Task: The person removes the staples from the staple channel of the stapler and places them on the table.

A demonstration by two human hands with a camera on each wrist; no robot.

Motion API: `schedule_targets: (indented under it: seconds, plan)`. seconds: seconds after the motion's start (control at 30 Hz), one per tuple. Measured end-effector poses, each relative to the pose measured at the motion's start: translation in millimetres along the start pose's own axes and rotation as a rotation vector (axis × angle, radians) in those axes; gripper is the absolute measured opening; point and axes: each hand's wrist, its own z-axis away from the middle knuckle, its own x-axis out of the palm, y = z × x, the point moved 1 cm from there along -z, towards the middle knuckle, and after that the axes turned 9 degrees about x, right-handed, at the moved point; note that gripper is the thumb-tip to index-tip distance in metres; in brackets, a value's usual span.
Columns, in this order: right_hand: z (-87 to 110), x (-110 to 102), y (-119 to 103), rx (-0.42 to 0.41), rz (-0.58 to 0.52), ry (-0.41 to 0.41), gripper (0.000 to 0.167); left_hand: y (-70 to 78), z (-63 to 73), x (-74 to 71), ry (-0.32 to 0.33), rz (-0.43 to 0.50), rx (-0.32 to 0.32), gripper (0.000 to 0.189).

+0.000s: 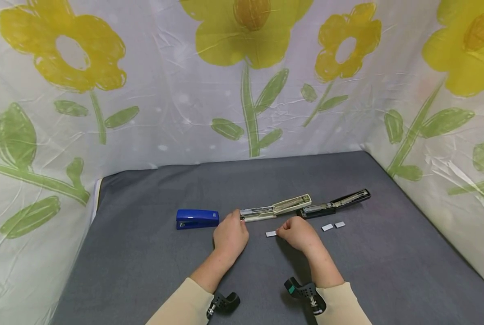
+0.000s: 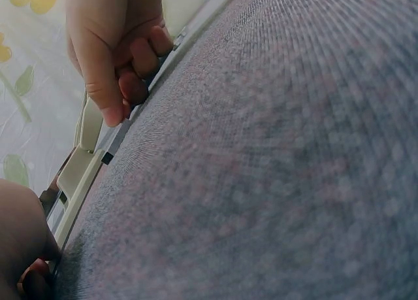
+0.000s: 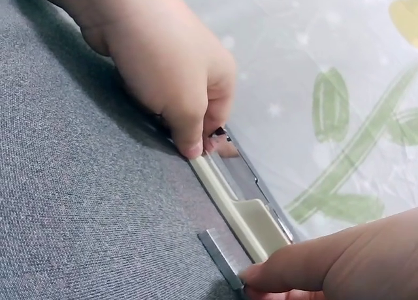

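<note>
My left hand [image 1: 230, 232] grips the near-left end of a cream stapler [image 1: 278, 209], which lies opened out flat with its metal channel showing. In the right wrist view, the left thumb and fingers pinch the end of its cream base [image 3: 251, 225]. Just in front of that stapler, my right hand [image 1: 297, 232] pinches one end of a short strip of staples [image 1: 270, 234]. The strip [image 3: 222, 254] lies low over the cloth beside the stapler, apart from it. The fingertips of the right hand [image 2: 121, 58] partly hide the strip in the left wrist view.
A closed blue stapler [image 1: 197, 219] sits left of my left hand. An opened black stapler [image 1: 335, 204] lies at the right, close to the cream one. Two more staple strips [image 1: 327, 227] are on the grey cloth [image 1: 388, 262]. A flowered curtain [image 1: 177, 117] surrounds the table.
</note>
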Motion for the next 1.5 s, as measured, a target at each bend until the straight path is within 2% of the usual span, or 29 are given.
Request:
schedule_targets:
  seconds: [0.17, 0.33, 0.5, 0.67, 0.77, 0.97, 1.2, 1.5]
  plan:
    - [-3.0, -7.8, -10.3, -0.01, 0.049, 0.003, 0.044, -1.7, -1.1, -0.9, 0.01, -0.006, 0.005, 0.029]
    - [-6.9, -33.0, -24.0, -0.076, 0.036, 0.0, 0.052, -1.2, -0.4, -1.0, 0.011, -0.002, 0.002, 0.028]
    - [-7.4, -57.9, -31.9, -0.083, -0.013, -0.014, 0.047, 0.2, 2.0, 0.8, 0.009, 0.004, 0.004, 0.026]
    - [-8.0, -66.9, -34.1, -0.054, -0.071, -0.027, 0.033, 1.0, 4.5, 3.9, 0.013, -0.006, 0.01, 0.028]
    - [-9.4, -66.6, -38.0, -0.055, -0.094, -0.016, 0.026, 0.8, 4.5, 4.5, 0.01, -0.013, 0.012, 0.028]
    - [-15.5, -56.7, -50.9, -0.095, -0.113, 0.038, 0.029, 0.2, 2.3, 3.9, 0.019, -0.026, 0.019, 0.027]
    - [-21.6, -37.4, -66.0, -0.145, -0.094, 0.017, 0.028, -0.2, 1.5, 3.0, 0.027, -0.024, 0.03, 0.027]
    - [-25.8, -9.6, -75.6, -0.16, -0.051, 0.008, 0.025, 0.7, 1.6, 0.7, 0.001, -0.016, 0.021, 0.025]
